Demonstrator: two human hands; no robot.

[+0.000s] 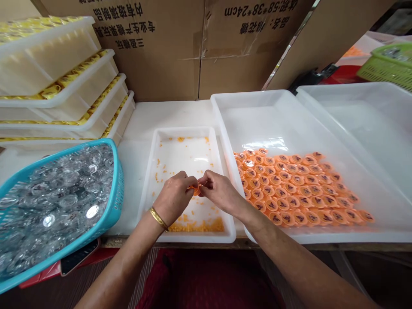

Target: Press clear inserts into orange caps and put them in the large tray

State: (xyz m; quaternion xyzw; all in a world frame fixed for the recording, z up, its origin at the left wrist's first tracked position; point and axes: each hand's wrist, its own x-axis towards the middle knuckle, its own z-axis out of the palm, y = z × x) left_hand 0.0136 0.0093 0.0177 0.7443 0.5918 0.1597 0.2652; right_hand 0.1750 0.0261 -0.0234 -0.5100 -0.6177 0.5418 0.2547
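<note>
Both hands meet over a small white tray (180,154) scattered with orange bits (199,225), which lie thickest along its near edge. A small orange plastic piece (196,190) is pinched between them, mostly hidden by the fingers. My left hand (177,193), with a gold bangle at the wrist, closes on its left side. From the right, my right hand (219,191) grips the same piece with thumb and fingertips. Rows of orange pieces with round, dark-printed tops (289,189) fill the near part of a large white tray (257,103) to the right.
A blue basket (118,189) of clear plastic caps (71,189) stands at left, overhanging the table edge. Behind it are stacked white trays (61,101) of yellow pieces. Cardboard boxes (161,64) wall off the back. Another white tray (363,116) and a green basket (386,66) are at right.
</note>
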